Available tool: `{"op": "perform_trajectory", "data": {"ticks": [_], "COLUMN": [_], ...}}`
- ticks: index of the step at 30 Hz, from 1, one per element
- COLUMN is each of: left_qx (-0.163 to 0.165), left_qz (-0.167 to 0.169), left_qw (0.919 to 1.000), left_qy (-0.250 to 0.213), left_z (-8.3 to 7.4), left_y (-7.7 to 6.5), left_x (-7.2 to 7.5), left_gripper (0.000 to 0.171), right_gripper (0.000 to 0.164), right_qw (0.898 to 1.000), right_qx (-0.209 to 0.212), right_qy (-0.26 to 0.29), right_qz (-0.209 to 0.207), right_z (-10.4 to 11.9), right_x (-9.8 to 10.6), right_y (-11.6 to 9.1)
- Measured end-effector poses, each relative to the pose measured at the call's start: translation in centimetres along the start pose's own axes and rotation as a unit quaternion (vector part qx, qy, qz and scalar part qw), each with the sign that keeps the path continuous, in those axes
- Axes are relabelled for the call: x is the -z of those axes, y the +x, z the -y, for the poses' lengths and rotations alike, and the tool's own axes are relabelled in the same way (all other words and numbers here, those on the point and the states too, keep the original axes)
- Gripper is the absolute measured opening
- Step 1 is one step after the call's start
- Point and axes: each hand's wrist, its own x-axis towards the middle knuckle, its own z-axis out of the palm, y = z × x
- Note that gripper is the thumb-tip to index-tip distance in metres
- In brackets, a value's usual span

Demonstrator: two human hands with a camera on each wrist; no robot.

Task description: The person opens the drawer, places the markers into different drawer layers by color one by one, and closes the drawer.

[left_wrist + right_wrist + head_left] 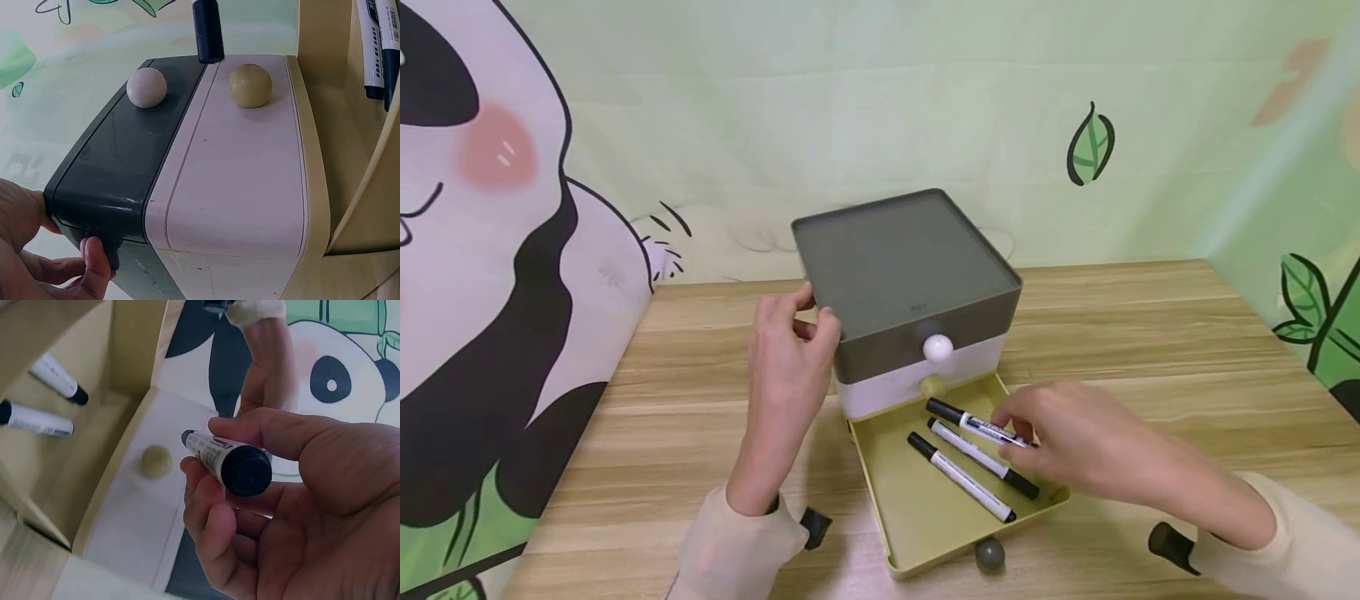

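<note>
My right hand [1078, 429] pinches a black-capped white marker [976, 425] between thumb and fingers, over the pulled-out yellow drawer [891, 492]. In the right wrist view the marker [215, 453] points its black end at the camera. Two more markers, a middle one [981, 457] and a front one [961, 477], lie slanted in the drawer. At the left side of the drawer box, my left hand [790, 354] grips the edge of its dark grey top section [917, 258]. The left wrist view shows the fingertips [95, 253] against that section's side.
Stacked under the grey section is a white drawer [880, 392]. Round knobs stick out in front: one white [937, 347], one yellow [932, 385], one grey [990, 554]. The wooden table [1150, 350] meets a printed cloth backdrop [737, 125] behind the box.
</note>
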Motion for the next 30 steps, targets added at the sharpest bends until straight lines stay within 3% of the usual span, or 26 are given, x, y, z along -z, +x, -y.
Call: {"op": "perform_trajectory", "data": {"ticks": [7,22,30], "left_qx": [-0.005,-0.008,-0.005], "left_qz": [-0.006,-0.009,-0.006], "left_qw": [1.0000,0.9999,1.0000], "left_qy": [0.003,0.004,0.003], "left_z": [0.0,0.1,0.0], "left_y": [0.1,0.0,0.0], "left_x": [-0.1,-0.1,0.0], "left_gripper": [0.045,0.045,0.045], "right_gripper": [0.012,0.011,0.026], "right_qw": [0.999,0.997,0.996], "right_qx": [0.020,0.057,0.042], "right_qy": [0.019,0.049,0.072], "right_qz": [0.026,0.007,0.012], "right_z": [1.0,2.0,1.8], "right_x": [-1.1,-2.5,-3.0], "right_y": [1.1,2.2,1.9]}}
